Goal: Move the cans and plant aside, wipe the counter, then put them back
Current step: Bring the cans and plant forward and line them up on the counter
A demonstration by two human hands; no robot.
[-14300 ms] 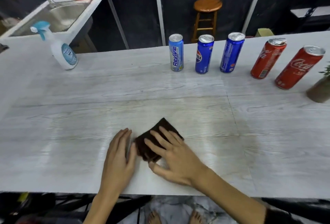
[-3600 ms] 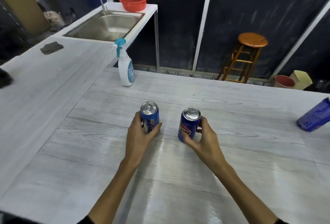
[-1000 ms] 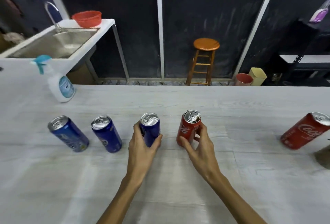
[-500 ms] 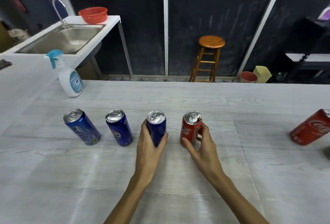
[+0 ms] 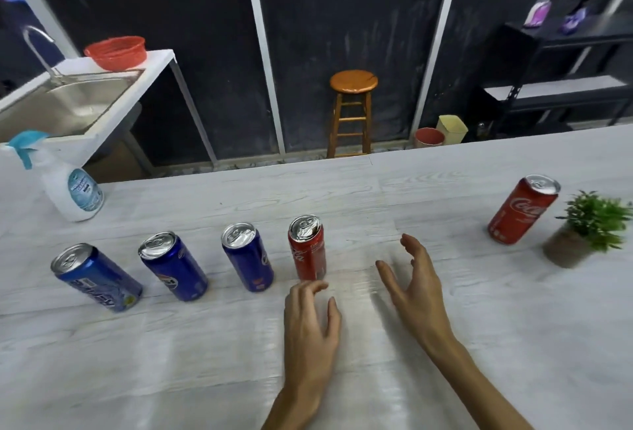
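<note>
Both sets of fingers are released and hold nothing. The left hand (image 5: 310, 323) hovers low over the bench (image 5: 445, 344) with its fingertips just short of the base of the nearer red can (image 5: 307, 247); the right hand (image 5: 416, 287) is spread, thumb apart, angled toward 2 o'clock.

Four cans stand in a row at 10 to 12 o'clock: the light blue can (image 5: 97, 277) at the far left, two dark blue cans (image 5: 174, 265) (image 5: 247, 256), then the red one. The last red can (image 5: 523, 209) and the plant (image 5: 587, 229) sit well apart at 2 o'clock, close beside each other.

The step in hand looks like fetching those two. A good way: take the can round its middle with the right hand, lift it straight up so it clears the plant's leaves, and set it upright beside the red can.

Open bench lies between the row and the far pair. The back edge runs beyond the cans, with a drop behind; the spray bottle (image 5: 68, 186) stands at 10 o'clock, out of the path.
</note>
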